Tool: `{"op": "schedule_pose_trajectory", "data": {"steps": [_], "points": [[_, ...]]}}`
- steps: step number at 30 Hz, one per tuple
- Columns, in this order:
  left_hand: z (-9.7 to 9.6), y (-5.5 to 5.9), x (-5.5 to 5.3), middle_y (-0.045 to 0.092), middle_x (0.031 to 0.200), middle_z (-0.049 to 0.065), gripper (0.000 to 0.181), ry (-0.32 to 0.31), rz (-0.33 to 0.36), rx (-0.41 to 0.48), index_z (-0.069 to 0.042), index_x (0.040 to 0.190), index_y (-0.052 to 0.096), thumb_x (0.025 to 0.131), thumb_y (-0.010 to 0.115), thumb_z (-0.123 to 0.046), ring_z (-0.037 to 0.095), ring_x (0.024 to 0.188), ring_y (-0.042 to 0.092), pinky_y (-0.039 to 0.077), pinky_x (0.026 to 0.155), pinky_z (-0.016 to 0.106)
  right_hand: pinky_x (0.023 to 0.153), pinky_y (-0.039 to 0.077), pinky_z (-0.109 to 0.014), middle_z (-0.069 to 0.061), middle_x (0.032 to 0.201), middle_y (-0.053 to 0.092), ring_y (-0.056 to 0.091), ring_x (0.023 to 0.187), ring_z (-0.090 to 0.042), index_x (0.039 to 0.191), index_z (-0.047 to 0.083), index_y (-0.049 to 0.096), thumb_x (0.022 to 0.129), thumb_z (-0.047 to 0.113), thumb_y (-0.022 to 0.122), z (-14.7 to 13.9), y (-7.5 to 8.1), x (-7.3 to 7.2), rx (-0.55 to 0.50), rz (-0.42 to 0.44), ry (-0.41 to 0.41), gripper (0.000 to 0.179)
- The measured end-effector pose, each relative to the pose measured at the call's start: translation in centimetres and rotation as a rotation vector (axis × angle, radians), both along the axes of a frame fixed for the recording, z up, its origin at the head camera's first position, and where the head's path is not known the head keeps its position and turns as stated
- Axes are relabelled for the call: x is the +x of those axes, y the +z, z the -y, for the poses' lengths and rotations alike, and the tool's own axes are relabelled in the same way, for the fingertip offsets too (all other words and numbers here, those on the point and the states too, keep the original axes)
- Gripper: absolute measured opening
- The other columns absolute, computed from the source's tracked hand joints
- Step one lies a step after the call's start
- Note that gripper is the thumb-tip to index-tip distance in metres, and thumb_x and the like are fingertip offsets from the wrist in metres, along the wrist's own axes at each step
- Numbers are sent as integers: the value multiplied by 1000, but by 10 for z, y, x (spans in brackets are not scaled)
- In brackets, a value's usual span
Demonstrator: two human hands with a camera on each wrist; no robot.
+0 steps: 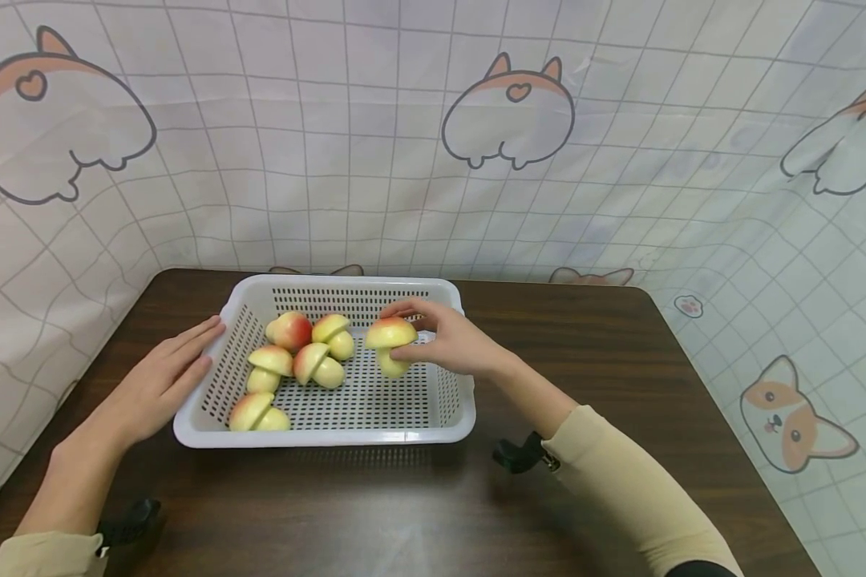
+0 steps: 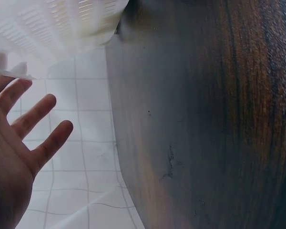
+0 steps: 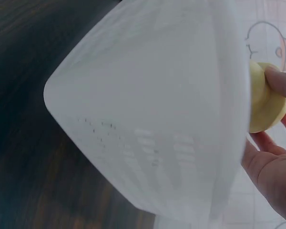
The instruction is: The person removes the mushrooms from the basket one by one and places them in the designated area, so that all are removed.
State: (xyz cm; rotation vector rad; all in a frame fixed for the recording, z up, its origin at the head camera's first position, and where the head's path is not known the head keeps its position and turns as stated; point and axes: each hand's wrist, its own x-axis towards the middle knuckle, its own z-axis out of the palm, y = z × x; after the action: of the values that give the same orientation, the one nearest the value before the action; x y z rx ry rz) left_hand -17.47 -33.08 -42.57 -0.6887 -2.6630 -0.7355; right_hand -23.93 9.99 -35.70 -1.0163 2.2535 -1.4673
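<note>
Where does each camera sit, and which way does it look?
Head: on the head, looking forward and down at the white plastic basket; left hand and right hand show.
Left wrist: worn there, facing basket's outside and tabletop; left hand shows.
Right wrist: worn there, facing basket's outer wall; right hand shows.
Head and right wrist share the held mushroom.

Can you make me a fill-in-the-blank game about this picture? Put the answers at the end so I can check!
1. One mushroom is held by the person's ____ hand.
2. Besides that one, ____ other mushrooms lie in the basket.
3. The left hand is at the side of the basket, whose colour is ____.
4. The wooden-looking table is dark ____.

Missing words: right; five; white; brown.
</note>
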Motion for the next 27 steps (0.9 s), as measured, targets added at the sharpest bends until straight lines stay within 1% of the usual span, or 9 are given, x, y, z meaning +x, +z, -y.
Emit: {"op": "schedule_pose_trajectory", "data": {"steps": [6, 9, 11, 13, 14, 18, 20, 23, 27], "points": [[0, 3, -2, 41, 159, 17, 49, 15, 5, -12, -3, 152, 47, 105, 55, -14, 47, 136, 41, 21, 119, 41, 92, 49, -44, 2, 129, 63, 62, 113, -25, 134, 14, 63, 89, 13, 82, -18, 2, -4, 6, -1, -68, 49], [-2, 5, -2, 42, 158, 17, 49, 23, 10, -17, -3, 152, 48, 105, 57, -15, 48, 135, 42, 25, 117, 50, 91, 50, -44, 2, 130, 62, 62, 113, -26, 134, 14, 63, 89, 12, 81, -27, 3, -6, -19, 5, -84, 49], [-2, 6, -3, 42, 158, 17, 49, 25, 13, -21, -3, 151, 48, 105, 57, -16, 48, 135, 42, 26, 116, 53, 90, 51, -43, 1, 130, 62, 62, 112, -26, 135, 12, 63, 89, 10, 81, -33, 4, -7, -38, 14, -91, 49], [-2, 6, -3, 43, 157, 18, 49, 20, 8, -20, -3, 151, 49, 104, 57, -16, 48, 135, 42, 25, 117, 52, 89, 52, -42, -2, 130, 62, 63, 111, -28, 136, 9, 62, 89, 8, 80, -39, 4, -9, -65, 30, -94, 50], [-2, 6, -3, 44, 157, 19, 49, 16, 3, -19, -3, 151, 49, 104, 58, -15, 49, 135, 42, 24, 117, 49, 88, 53, -42, -4, 131, 62, 63, 111, -28, 137, 8, 61, 89, 6, 80, -41, 4, -9, -80, 44, -96, 51], [-2, 4, -3, 45, 156, 19, 48, 0, -26, -12, -2, 150, 50, 104, 58, -13, 48, 133, 43, 19, 118, 32, 85, 54, -41, -8, 133, 60, 63, 112, -31, 138, 4, 59, 90, 2, 78, -53, 3, -12, -123, 79, -116, 53], [-2, 3, -3, 45, 156, 18, 48, -2, -35, -10, -3, 150, 50, 103, 58, -13, 48, 133, 44, 17, 117, 27, 86, 54, -41, -8, 135, 59, 62, 114, -31, 138, 5, 59, 90, 1, 78, -59, 2, -13, -133, 86, -133, 52], [-2, 2, -3, 45, 156, 17, 48, -1, -36, -9, -3, 150, 50, 103, 58, -13, 48, 132, 44, 17, 116, 25, 86, 54, -41, -8, 136, 58, 61, 116, -31, 137, 7, 60, 90, 2, 78, -67, 1, -16, -139, 100, -159, 50], [-1, 2, -3, 45, 156, 17, 48, 4, -28, -12, -3, 150, 50, 104, 58, -13, 48, 132, 44, 19, 117, 31, 87, 54, -41, -10, 136, 58, 60, 119, -31, 137, 8, 60, 91, 3, 77, -79, -1, -18, -154, 140, -186, 49]]}}
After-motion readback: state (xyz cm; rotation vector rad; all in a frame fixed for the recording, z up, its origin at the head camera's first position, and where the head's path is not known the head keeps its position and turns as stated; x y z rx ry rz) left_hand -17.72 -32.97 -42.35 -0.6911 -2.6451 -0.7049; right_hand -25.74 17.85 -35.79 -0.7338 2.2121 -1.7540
